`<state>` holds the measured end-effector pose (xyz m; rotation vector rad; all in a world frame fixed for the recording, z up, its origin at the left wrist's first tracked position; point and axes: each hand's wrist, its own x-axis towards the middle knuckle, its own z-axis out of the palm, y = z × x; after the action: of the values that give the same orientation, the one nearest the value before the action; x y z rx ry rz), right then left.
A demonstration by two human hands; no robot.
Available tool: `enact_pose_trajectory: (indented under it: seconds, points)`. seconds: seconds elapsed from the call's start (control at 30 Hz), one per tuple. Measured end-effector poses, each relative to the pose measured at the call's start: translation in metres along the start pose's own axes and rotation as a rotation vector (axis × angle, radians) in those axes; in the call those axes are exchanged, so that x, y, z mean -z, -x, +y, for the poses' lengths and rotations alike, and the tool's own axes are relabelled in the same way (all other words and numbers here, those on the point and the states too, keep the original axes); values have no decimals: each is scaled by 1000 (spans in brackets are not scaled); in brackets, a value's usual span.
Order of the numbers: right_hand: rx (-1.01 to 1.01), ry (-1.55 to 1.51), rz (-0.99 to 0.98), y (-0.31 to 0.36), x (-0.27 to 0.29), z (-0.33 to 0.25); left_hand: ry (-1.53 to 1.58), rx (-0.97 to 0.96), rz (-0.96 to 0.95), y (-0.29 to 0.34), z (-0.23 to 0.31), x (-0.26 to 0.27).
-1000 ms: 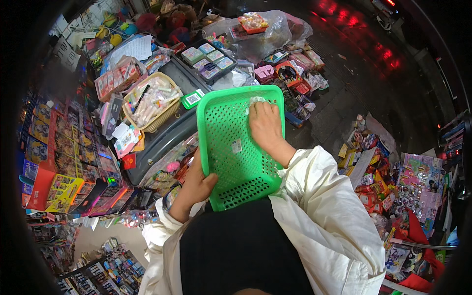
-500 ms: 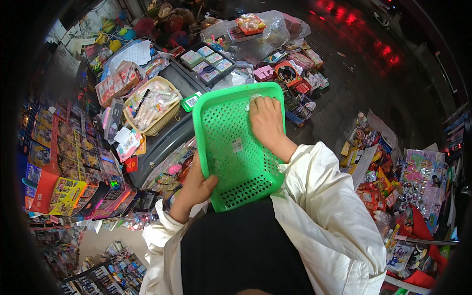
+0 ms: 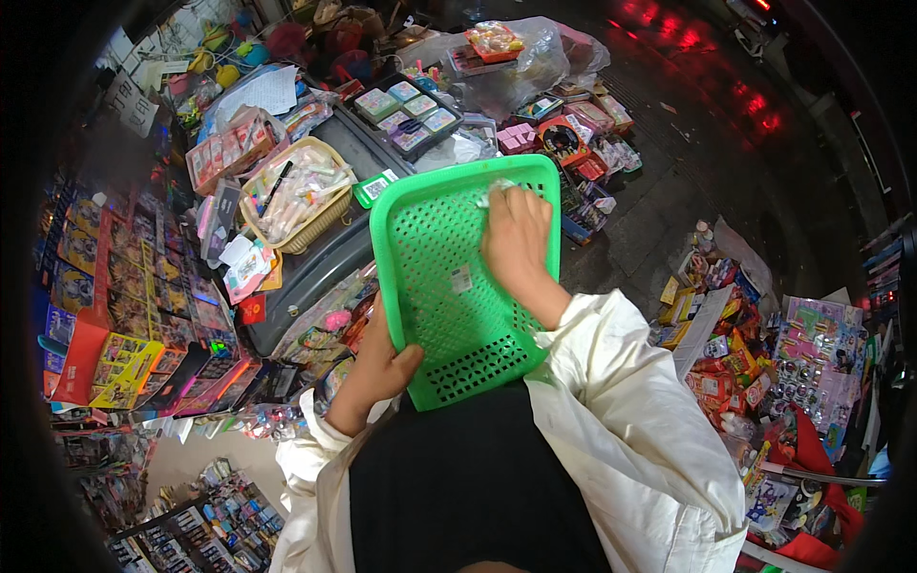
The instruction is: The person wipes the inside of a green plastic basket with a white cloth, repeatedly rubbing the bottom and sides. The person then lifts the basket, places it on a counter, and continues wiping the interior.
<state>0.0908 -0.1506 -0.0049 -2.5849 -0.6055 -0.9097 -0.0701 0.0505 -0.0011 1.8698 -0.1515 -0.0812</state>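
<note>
A green plastic basket (image 3: 435, 234) with perforated walls is tilted in front of my body, its inside facing me. A small pale label (image 3: 461, 279) is stuck to its inner surface. My left hand (image 3: 377, 368) grips the basket's lower left side, thumb over the rim and the other fingers hidden behind. Inside, near the upper right corner, my right hand (image 3: 519, 244) presses a crumpled white tissue or wipe (image 3: 494, 194) against the plastic. Its fingers are bent around this wad, and most of it is covered.
A cream basket (image 3: 336, 212) full of small packaged items stands on a dark surface at left, beside a black tray (image 3: 409, 119) of little boxes. Colourful boxed goods (image 3: 124, 315) line the left side. Packaged goods (image 3: 731, 372) are piled at right. Dark floor (image 3: 659, 172) stretches beyond.
The basket has tipped slightly, its upper edge shifting a little. My right hand has slid slightly within the same upper right area, still holding the white wad. My left hand keeps its grip.
</note>
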Motion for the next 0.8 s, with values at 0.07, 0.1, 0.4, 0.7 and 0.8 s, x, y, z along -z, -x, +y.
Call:
enact_pose_trajectory:
  seconds: [0.07,0.1,0.4,0.7,0.8]
  points:
    - [-88,-93,73,-7,-8,-19,-2,3,-3,-1,-1,-1]
    - [-3,-161,55,-6,-11,-30,-6,4,2,-2,-1,-1]
    - [306,49,-132,-2,-2,-17,56,18,24,4,-7,1]
    - [374,281,-242,17,-9,24,-6,-63,5,3,-6,1]
    - [396,228,-345,56,5,15,45,-35,7,2,-6,1]
